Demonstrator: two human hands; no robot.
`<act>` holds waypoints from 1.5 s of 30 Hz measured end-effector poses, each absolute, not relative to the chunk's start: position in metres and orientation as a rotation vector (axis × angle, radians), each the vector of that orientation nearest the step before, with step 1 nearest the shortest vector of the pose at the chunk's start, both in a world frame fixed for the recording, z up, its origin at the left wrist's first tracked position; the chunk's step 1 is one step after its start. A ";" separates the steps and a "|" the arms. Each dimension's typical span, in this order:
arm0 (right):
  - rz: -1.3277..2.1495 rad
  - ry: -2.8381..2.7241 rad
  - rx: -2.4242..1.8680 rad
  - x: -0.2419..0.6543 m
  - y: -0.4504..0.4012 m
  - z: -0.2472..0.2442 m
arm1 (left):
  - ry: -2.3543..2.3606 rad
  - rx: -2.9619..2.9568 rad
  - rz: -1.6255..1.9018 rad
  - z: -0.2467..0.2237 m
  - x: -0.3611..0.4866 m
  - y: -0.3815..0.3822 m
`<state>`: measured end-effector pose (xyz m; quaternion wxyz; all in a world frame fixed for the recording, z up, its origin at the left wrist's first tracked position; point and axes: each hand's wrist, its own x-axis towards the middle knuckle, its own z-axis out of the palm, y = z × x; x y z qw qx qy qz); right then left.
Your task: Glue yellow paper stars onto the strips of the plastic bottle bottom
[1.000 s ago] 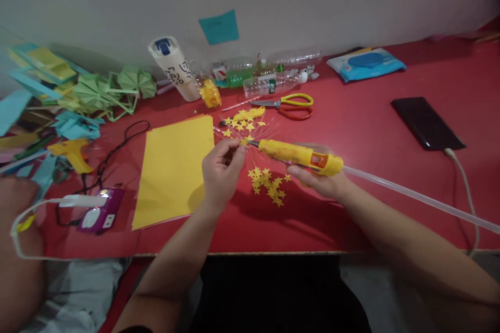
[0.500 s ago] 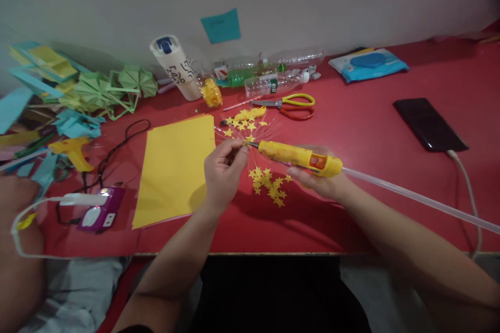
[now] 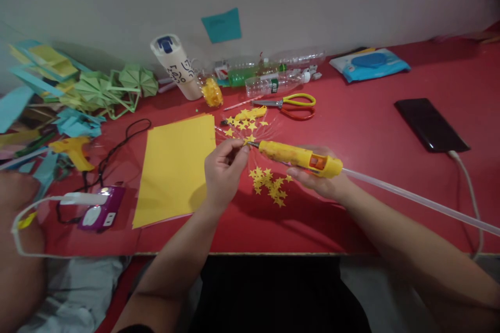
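Note:
My right hand (image 3: pixel 322 179) is wrapped round a yellow hot glue gun (image 3: pixel 289 154), held on its side with a long clear glue stick (image 3: pixel 410 196) trailing from its back end. The gun's metal nozzle points left at my left hand (image 3: pixel 226 169). A small yellow paper star (image 3: pixel 246 141) is pinched between my left thumb and forefinger, right at the nozzle tip. Below the gun lies a pile of yellow paper stars (image 3: pixel 269 184). More stars (image 3: pixel 242 124) are scattered beyond my left hand, on and around clear plastic and a yellow utility knife (image 3: pixel 255 112).
Yellow paper sheets (image 3: pixel 172 166) lie left of my hands. Scissors (image 3: pixel 299 106), plastic bottles (image 3: pixel 269 83) and a white tumbler (image 3: pixel 177 67) stand or lie by the wall. A phone (image 3: pixel 429 124) and wipes pack (image 3: pixel 369 64) are right. Another person's arm (image 3: pixel 19 218) rests beside a purple socket (image 3: pixel 102 209).
The view has shifted very slightly. Both hands, the glue gun and the star at its nozzle stay in practically the same place.

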<state>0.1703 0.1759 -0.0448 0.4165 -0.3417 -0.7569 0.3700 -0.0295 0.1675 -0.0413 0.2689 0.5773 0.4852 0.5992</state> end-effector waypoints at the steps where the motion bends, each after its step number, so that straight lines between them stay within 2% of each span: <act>1: 0.928 -1.898 -0.857 0.170 0.176 -0.045 | 1.307 1.556 1.617 -0.042 -0.030 0.167; 45: 0.864 -1.971 -0.880 0.172 0.177 -0.045 | 1.346 1.530 1.605 -0.042 -0.030 0.168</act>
